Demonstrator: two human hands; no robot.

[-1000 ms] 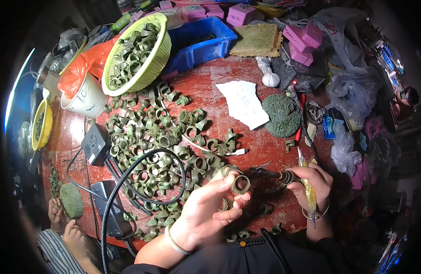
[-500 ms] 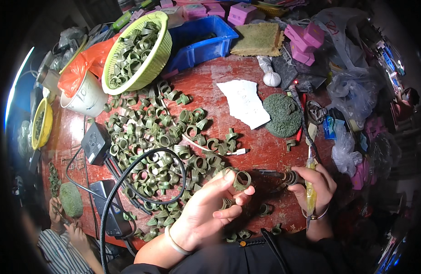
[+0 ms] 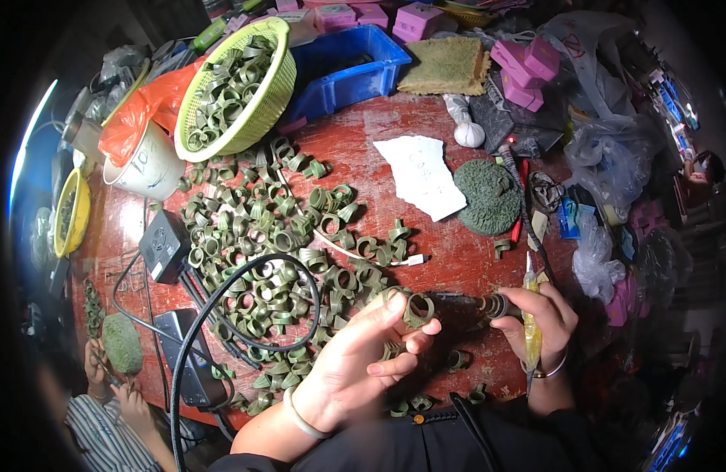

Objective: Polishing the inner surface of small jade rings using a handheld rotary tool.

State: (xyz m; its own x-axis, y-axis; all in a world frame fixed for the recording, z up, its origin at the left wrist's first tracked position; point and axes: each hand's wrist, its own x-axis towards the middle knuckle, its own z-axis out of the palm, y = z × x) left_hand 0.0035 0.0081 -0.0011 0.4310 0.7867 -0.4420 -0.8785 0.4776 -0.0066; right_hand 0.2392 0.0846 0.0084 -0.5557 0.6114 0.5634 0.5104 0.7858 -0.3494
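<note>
As I watch, left hand point(image 3: 361, 359): pinching dull-green round ring point(image 3: 415, 321).
Right hand point(image 3: 553, 316): grasping black cylindrical tool point(image 3: 498, 305), slender yellow-wrapped tool point(image 3: 532, 330).

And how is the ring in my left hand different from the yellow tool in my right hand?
The ring is short, round and hollow; the yellow tool is long and narrow. The ring is dull green, the yellow tool yellow along its middle. Both are held: the ring by the left hand, the yellow tool by the right hand.

Scuffed red tabletop point(image 3: 349, 145), bright white strip light point(image 3: 22, 149) at far left, deep shadow beyond the right side.
</note>
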